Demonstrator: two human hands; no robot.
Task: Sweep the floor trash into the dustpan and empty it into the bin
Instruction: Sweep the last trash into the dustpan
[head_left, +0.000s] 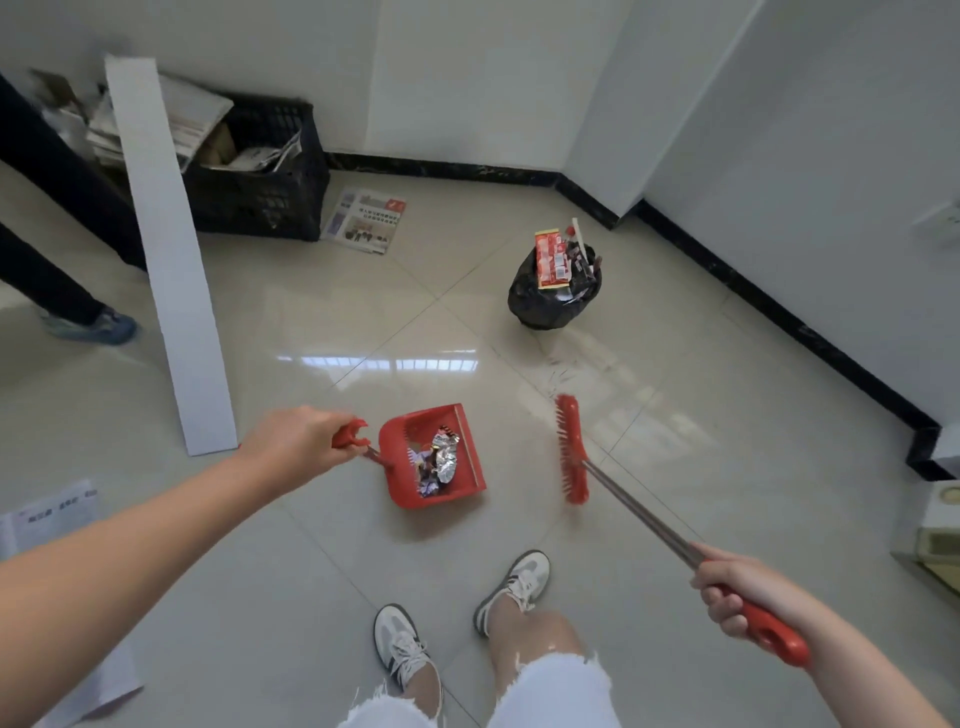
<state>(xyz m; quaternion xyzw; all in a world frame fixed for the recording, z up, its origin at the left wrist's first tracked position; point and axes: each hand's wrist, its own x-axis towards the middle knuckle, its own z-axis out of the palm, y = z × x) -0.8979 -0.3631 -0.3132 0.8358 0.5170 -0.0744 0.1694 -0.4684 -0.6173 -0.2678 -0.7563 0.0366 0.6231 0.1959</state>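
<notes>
My left hand (296, 441) grips the red handle of a red dustpan (462, 486) that sits low over the floor in front of my feet. Crumpled foil wrappers (439, 462) lie inside the pan. My right hand (737, 592) holds the red grip of a broom whose metal pole runs up and left to a red brush head (571, 449), just right of the dustpan and apart from it. A small bin lined with a black bag (550, 296) stands farther off, stuffed with red packaging.
A tall white board (166, 249) leans at the left. Behind it sit a black crate (260, 182) of papers and a newspaper (366, 221) on the floor. Another person's leg and shoe (93, 322) are at far left. Loose papers (52, 512) lie near my left arm.
</notes>
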